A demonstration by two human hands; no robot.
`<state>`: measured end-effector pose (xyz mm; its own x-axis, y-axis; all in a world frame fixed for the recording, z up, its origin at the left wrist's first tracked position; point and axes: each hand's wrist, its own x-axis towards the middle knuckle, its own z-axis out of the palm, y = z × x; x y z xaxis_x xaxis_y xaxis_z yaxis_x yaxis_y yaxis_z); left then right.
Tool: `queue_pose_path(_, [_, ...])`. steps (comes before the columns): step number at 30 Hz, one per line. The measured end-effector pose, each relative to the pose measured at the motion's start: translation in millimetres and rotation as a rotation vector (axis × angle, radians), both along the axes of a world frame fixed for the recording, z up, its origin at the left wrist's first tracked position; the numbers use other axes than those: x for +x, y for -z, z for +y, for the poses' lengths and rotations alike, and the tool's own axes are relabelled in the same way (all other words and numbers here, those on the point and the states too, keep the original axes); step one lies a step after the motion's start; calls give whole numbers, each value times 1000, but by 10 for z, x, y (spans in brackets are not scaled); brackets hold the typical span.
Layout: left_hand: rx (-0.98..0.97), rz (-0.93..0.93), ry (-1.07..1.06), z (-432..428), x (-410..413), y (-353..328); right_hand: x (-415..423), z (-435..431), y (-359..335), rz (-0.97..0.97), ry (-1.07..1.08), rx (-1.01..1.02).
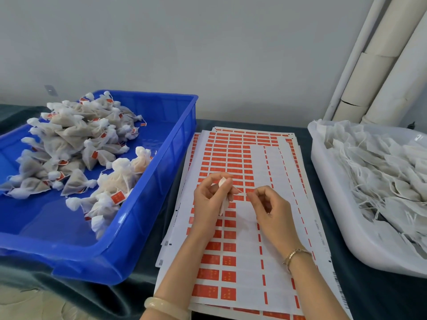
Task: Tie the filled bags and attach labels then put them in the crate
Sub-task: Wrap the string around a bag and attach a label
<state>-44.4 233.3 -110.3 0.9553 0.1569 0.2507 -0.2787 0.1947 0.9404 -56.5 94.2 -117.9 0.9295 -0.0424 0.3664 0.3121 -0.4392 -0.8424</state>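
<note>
My left hand (211,199) grips a small white filled bag (223,195) above the label sheets (242,227). A thin string runs from the bag to my right hand (269,205), which pinches its end between fingertips. The sheets carry rows of red labels, with several rows peeled away. On the left stands the blue crate (147,227), holding a heap of tied bags (76,146) with red labels on them. A white tub (335,204) on the right is full of untied bags (383,176) with loose strings.
A dark cloth (369,296) covers the table. White pipes (379,65) rise along the grey wall at the back right. The crate's near half shows bare blue floor.
</note>
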Motion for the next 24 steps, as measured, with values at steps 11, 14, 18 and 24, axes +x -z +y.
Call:
queue_pose_path(11, [384, 14, -130, -44, 30, 116, 124, -402, -37, 120, -27, -82])
queue_pose_path(14, [447, 56, -117, -41, 48, 123, 123, -505, 40, 199, -79, -123])
queue_pose_path(18, [536, 72, -55, -34, 34, 144, 166, -514, 60, 251, -103, -210])
queue_pose_path(24, [600, 164, -32, -53, 79, 171, 337, -489, 28, 351, -89, -590])
